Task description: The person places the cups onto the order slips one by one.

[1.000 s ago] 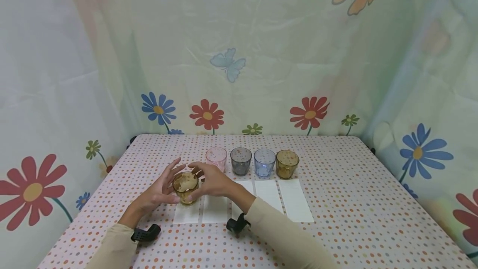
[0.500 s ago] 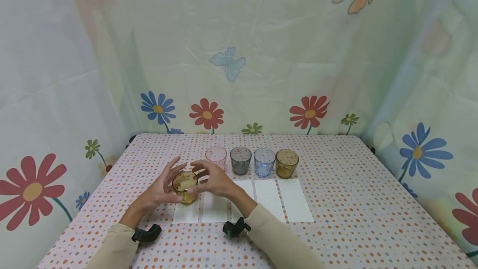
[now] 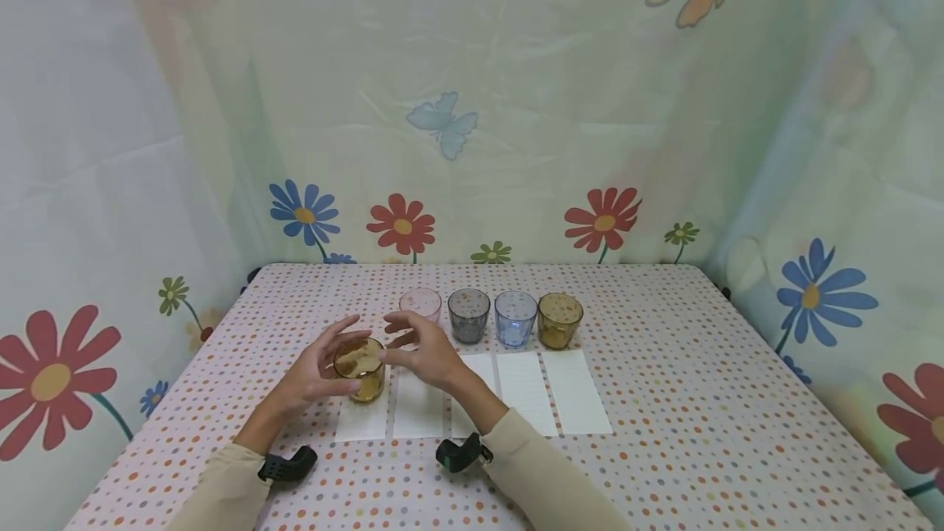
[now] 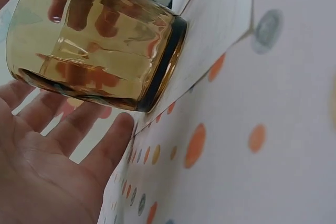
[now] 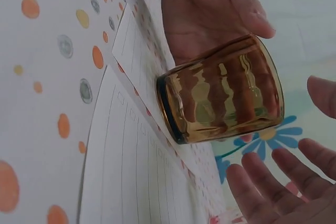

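Note:
An amber glass (image 3: 369,383) stands upright on the leftmost white paper strip (image 3: 361,423). Around its left side is my left hand (image 3: 310,371), fingers spread and relaxed; in the left wrist view that hand (image 4: 58,156) lies beside the glass (image 4: 100,40), and contact is unclear. My right hand (image 3: 426,351) is at the glass's right, fingers loosely bent and holding nothing. The right wrist view shows a gap between its fingers (image 5: 283,182) and the glass (image 5: 226,95).
Behind the strips stand a pink glass (image 3: 420,301), a grey glass (image 3: 469,318), a blue glass (image 3: 515,319) and another amber glass (image 3: 560,322) in a row. Several paper strips (image 3: 577,392) lie side by side on the dotted tablecloth (image 3: 678,400). A flowered curtain hangs behind.
My right hand has come away from the front amber glass, up and to the right, its thumb rising. My left hand stays beside the glass. The head view has shifted slightly.

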A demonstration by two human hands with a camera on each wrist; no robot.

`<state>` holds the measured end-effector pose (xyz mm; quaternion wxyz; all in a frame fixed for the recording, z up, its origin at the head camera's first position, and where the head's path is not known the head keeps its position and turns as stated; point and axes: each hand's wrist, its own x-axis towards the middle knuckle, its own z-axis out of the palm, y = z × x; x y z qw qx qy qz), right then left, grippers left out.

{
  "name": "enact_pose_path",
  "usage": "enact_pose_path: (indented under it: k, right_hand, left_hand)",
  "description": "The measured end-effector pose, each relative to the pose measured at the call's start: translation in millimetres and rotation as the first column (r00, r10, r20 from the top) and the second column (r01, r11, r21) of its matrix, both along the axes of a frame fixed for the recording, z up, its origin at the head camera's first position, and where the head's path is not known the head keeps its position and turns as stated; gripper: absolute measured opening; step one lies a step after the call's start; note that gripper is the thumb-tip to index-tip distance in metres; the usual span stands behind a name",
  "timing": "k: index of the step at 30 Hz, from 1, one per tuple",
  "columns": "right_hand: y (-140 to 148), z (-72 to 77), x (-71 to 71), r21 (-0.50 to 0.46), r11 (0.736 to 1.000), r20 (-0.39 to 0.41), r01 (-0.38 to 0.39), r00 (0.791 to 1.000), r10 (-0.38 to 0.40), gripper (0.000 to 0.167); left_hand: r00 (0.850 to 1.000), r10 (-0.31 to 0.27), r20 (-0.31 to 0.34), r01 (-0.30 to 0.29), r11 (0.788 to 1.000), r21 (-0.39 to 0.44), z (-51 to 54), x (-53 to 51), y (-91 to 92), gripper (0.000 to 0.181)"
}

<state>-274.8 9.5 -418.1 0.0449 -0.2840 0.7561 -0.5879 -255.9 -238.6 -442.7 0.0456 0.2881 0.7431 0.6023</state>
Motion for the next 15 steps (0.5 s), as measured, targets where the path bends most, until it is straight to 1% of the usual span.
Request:
enact_pose_path:
  k: [3, 6, 12, 15]
  right_hand:
    - [2.2, -0.3, 2.4, 0.0, 0.999, -0.002, 0.051, 0.999, -0.051, 0.054]
    - [4.4, 0.5, 4.2, 0.003, 0.995, -0.022, 0.097, 0.995, -0.097, 0.052]
    - [8.9, 2.9, 4.6, 0.004, 0.985, -0.051, 0.175, 0.983, -0.174, 0.049]
    - [11.4, 5.8, 5.0, 0.005, 0.974, -0.074, 0.227, 0.971, -0.226, 0.047]
  left_hand:
    - [0.999, -0.039, -0.014, 0.039, 0.999, 0.012, -1.3, -1.4, 0.9, 0.083]
    - [0.998, -0.058, -0.027, 0.058, 0.998, 0.02, -2.2, -2.1, 1.8, 0.077]
    - [0.999, -0.028, -0.043, 0.027, 1.0, -0.015, -2.9, -1.9, 4.2, 0.07]
    - [0.998, -0.024, -0.052, 0.023, 1.0, -0.018, -4.3, -2.6, 5.0, 0.066]
